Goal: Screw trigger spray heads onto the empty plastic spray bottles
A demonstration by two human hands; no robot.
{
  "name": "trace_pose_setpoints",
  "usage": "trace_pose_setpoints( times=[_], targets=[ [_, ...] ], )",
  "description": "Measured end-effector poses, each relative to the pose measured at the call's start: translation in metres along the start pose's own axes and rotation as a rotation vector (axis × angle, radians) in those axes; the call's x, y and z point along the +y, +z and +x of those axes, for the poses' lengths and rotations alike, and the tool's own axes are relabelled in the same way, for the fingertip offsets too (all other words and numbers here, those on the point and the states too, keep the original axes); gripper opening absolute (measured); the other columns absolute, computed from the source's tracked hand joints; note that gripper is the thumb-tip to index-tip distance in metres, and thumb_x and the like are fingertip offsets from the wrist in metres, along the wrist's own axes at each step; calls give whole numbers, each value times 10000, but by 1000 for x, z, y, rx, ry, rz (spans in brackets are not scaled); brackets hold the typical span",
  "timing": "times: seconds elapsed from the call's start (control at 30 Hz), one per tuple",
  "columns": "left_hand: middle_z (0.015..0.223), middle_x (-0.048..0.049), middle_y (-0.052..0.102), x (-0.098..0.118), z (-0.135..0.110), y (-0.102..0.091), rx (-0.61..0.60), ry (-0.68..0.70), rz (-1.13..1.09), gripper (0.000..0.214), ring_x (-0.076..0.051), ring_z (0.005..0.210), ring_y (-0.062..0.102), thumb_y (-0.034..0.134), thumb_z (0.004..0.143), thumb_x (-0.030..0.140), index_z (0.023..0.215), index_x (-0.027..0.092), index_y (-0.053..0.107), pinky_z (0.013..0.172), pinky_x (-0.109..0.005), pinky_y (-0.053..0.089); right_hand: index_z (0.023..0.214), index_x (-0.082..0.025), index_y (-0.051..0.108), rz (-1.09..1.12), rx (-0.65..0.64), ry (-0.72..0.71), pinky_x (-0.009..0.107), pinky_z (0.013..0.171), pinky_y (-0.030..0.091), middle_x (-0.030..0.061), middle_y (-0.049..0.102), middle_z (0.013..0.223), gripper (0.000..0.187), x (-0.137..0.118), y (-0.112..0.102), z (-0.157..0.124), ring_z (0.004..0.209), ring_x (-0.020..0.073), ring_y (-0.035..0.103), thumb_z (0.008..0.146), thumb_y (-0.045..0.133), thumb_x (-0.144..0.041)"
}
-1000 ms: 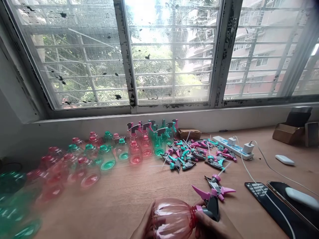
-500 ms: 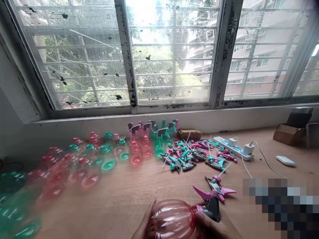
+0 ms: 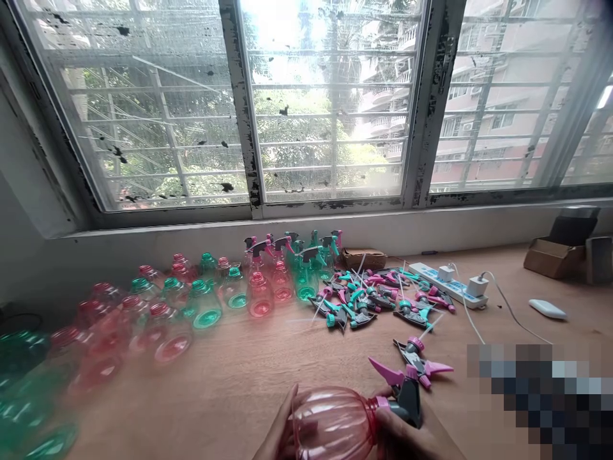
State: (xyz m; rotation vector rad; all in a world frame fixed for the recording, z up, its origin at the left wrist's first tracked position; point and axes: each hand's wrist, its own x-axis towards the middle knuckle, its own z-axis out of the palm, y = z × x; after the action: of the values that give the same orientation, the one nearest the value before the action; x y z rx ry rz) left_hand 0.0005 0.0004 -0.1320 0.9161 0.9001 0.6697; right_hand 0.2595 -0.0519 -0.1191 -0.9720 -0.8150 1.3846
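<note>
A clear pink spray bottle (image 3: 335,421) lies on its side between my hands at the bottom of the view, its neck to the right. My left hand (image 3: 280,428) is wrapped round its base end. At the neck, my right hand (image 3: 407,431) grips the pink collar of the spray head; its fingers are partly hidden. The black and pink spray head (image 3: 407,399) sits on the bottle's mouth, with its pink trigger pointing up and left. Just beyond it on the table lies a loose pink and black spray head (image 3: 416,361).
Pink and green bottles without heads (image 3: 163,332) stand at the left, and several with spray heads (image 3: 306,275) at the back. A pile of loose spray heads (image 3: 368,297) lies mid-table. Behind are a power strip (image 3: 450,284), a white mouse (image 3: 547,309) and a cardboard box (image 3: 550,255).
The bottle has turned slightly about its length and sunk a little in view. Both hands keep their hold, almost in the same place.
</note>
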Motion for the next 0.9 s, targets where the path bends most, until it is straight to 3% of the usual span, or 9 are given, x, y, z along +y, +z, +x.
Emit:
trace_pose_setpoints(
  times=[0.1,0.17,0.27,0.4,0.5,0.57,0.67,0.8,0.9],
  targets=[
    [1517,-25,544,1,-7,-6,12,187,45,823,-367,1354,544,740,680,710,1408,379,542,1099,-452,476,869,-187,658,2,-38,-4,306,558,439,0,700,552,468,0,1,0,485,171,593,667,862,-556],
    [1570,-13,478,-2,-9,-11,25,204,49,824,-358,1370,530,737,698,698,1430,394,511,1115,-438,464,883,-183,650,-4,-64,3,288,524,407,4,702,536,466,0,1,0,481,171,595,689,848,-558],
    [1553,-40,501,-9,-8,-14,26,164,-13,883,-351,1392,509,643,743,750,1500,349,425,1182,-442,395,879,-186,648,5,-57,-5,304,586,443,1,715,550,465,0,0,0,517,176,616,679,860,-548],
    [1506,-58,556,-13,-6,-13,-29,121,-42,933,-352,1460,417,649,753,733,1535,314,362,1211,-448,356,887,-183,660,-10,-37,-4,327,638,456,0,714,549,490,1,-2,1,537,182,611,651,875,-555],
    [1446,-109,604,-8,-8,-6,-15,52,-29,1027,-363,1345,554,636,737,762,1568,284,269,1133,-450,445,907,-188,661,-26,-50,8,333,624,453,-7,699,540,499,2,-4,1,498,174,586,661,859,-575],
    [1472,-110,570,-4,-11,-1,16,33,-18,1142,-336,1218,651,708,680,746,1586,299,177,1093,-423,478,903,-194,664,-36,-41,8,351,649,469,-9,691,557,496,1,-5,1,514,190,607,655,861,-575],
    [1544,-82,481,-2,-12,3,42,58,-16,1229,-305,1134,685,801,599,705,1582,337,161,1065,-401,494,889,-199,666,-57,-31,-2,370,679,486,-4,681,579,507,-1,-4,0,591,231,651,629,870,-583],
    [1228,-91,726,-7,-4,-1,28,18,-62,1155,-319,1078,709,714,669,749,1586,303,174,1018,-437,518,880,-196,671,-146,-34,5,365,656,489,14,694,627,513,-2,-4,0,625,238,654,620,867,-592],
    [996,-99,791,-9,1,-6,35,-82,-101,1033,-323,1019,735,545,767,803,1569,210,274,1002,-449,527,877,-199,673,-163,-34,17,364,648,496,18,701,644,509,-2,-5,0,619,235,649,620,863,-595]
  ],
)
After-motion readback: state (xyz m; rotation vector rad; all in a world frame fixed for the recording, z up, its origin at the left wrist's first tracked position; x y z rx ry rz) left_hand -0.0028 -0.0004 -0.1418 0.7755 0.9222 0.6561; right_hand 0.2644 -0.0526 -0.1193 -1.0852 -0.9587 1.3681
